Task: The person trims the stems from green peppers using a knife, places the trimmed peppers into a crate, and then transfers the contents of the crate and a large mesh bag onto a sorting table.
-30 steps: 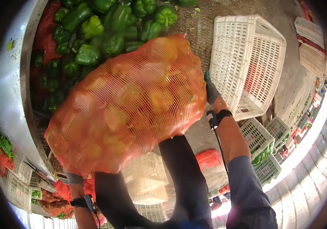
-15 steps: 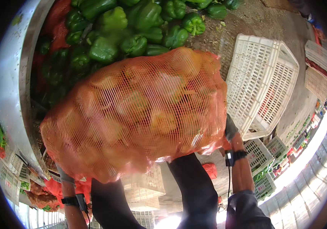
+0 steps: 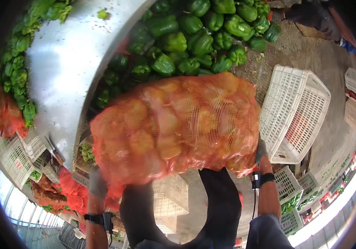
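A large, bulging orange-red mesh sack [image 3: 178, 124] lies crosswise in front of me, filled with rounded lumps of produce whose kind is blurred by the netting. At its lower left corner my left hand [image 3: 98, 182], in a grey glove, grips the net; its fingers are smeared and partly hidden. My right hand [image 3: 262, 152], gloved in grey too, holds the sack's right end, its fingers mostly behind the mesh. Both wrists wear black straps with small devices. Just beyond the sack, a heap of green bell peppers [image 3: 190, 37] touches or nearly touches its far side.
A shiny metal table [image 3: 68, 54] curves along the left, with more green peppers [image 3: 18, 79] past it. To the right a white plastic crate [image 3: 286, 112] lies tipped. Stacked crates [image 3: 169, 195] stand near my legs. At the top right is another person's dark sleeve [image 3: 313, 18].
The view has swung leftward, so the metal table shows more. The sack sits farther right and more level in the picture, both hands still at its ends.
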Demonstrator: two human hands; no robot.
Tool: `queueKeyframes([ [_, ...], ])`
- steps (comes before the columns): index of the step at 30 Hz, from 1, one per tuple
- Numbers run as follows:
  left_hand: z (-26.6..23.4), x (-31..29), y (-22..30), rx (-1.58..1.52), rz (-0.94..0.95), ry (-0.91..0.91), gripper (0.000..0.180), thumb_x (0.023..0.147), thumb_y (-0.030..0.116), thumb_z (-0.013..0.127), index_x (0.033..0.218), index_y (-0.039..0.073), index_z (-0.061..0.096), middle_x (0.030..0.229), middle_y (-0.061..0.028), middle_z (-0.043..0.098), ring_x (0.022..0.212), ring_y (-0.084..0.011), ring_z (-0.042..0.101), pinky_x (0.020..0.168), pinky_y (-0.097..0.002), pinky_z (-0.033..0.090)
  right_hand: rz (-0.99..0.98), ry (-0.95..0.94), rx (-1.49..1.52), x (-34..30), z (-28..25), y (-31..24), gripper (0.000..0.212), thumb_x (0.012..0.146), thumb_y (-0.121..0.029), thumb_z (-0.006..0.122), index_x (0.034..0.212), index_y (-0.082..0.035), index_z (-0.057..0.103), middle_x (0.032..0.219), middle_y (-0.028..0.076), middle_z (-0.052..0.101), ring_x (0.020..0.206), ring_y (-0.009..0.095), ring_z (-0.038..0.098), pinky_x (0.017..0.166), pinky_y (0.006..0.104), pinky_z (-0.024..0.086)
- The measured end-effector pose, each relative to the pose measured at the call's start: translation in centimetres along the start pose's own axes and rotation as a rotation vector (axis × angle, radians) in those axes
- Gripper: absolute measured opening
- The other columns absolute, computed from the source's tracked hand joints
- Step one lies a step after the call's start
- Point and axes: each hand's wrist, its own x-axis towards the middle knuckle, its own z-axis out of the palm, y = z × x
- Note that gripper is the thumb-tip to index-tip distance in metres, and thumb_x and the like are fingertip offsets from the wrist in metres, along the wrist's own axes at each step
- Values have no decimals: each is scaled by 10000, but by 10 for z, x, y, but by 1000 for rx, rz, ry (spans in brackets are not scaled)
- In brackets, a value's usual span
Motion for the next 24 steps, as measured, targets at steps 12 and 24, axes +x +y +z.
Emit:
queueKeyframes([
  [12, 84, -109, 102, -115, -283, 93, 290, 1066, 167, 587, 1172, -64, 726, 904, -37, 679, 749, -102, 603, 649, -313, 500, -339, 36, -1058, -50, -88, -62, 354, 1092, -325, 573, 1256, -25, 665, 1178, 124, 713, 1045, 306, 671, 890, 440, 564],
  [24, 36, -164, 191, -103, -376, 28, 339, 1083, 240, 637, 1225, -54, 729, 906, 9, 734, 679, -51, 617, 577, -254, 487, -530, 106, -1660, -56, -47, -72, 316, 1035, -297, 641, 1218, -39, 654, 1103, 220, 739, 1018, 394, 714, 838, 467, 580],
])
